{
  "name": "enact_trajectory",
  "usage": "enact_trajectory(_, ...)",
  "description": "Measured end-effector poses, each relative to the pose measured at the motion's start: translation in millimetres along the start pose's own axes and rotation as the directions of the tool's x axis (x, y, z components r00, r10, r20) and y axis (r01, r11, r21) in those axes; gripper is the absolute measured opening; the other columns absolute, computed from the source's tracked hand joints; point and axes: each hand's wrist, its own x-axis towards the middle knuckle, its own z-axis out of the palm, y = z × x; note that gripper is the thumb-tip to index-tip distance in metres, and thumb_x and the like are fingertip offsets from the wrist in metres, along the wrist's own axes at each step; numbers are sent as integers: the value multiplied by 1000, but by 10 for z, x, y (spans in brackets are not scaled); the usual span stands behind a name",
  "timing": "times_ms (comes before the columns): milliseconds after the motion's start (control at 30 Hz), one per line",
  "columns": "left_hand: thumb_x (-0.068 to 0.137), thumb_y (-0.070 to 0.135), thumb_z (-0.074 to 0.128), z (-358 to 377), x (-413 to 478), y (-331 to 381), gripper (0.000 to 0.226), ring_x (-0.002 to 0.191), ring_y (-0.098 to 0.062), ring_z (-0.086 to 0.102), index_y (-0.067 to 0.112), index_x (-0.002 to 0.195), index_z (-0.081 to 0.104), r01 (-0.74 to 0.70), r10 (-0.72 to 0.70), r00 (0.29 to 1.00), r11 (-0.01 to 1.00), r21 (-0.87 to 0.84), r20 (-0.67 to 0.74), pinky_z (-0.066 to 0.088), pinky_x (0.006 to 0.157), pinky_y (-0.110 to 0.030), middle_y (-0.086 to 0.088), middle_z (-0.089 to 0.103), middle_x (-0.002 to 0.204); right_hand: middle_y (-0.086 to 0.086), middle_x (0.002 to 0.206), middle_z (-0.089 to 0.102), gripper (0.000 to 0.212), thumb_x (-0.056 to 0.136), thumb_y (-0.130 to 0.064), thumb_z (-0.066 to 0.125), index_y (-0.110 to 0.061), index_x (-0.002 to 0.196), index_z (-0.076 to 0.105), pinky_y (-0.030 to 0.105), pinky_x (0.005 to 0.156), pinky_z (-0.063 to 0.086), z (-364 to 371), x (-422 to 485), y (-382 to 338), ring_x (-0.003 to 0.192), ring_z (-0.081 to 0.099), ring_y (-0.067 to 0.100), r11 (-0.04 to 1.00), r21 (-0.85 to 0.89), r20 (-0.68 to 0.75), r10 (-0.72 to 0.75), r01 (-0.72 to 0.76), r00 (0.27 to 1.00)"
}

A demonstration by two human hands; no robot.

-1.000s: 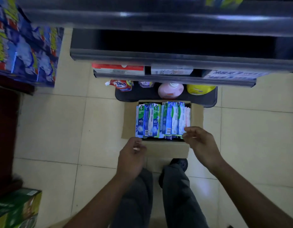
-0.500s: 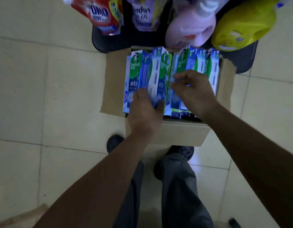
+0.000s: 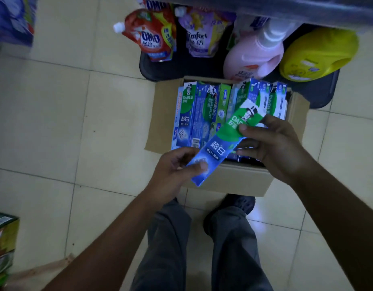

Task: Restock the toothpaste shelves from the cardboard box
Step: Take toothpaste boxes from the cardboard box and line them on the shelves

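Note:
An open cardboard box [image 3: 231, 181] sits on the tiled floor in front of my feet, packed with several upright green-and-blue toothpaste cartons [image 3: 194, 114]. One toothpaste carton [image 3: 223, 141] is lifted out and held slantwise above the box. My left hand [image 3: 177, 171] grips its lower blue end. My right hand [image 3: 269, 143] grips its upper green part, thumb on the front face. The shelves above are mostly out of view; only a dark shelf edge [image 3: 307, 9] shows at the top.
Behind the box a black base tray [image 3: 319, 91] holds a red pouch [image 3: 152, 36], a purple pouch [image 3: 200, 32], a pink bottle [image 3: 254, 55] and a yellow jug [image 3: 315, 53]. Blue packs [image 3: 11, 19] stand at top left, green boxes [image 3: 3, 244] at bottom left.
Both hands went from the box's near edge into the cartons, then pulled one carton up and out. The camera tilted down and came closer to the box.

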Motion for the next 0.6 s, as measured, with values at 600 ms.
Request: enact_trajectory(600, 99, 38, 60, -63, 975, -429, 42, 101, -44, 61, -1, 113, 56, 218, 180, 875, 684, 696, -450, 50, 84, -49, -24, 66, 105, 29, 104, 72, 64, 68, -14, 80, 7, 123, 53, 36, 66, 59, -209, -221, 17, 81, 68, 33, 988, -126, -107, -99, 85, 989)
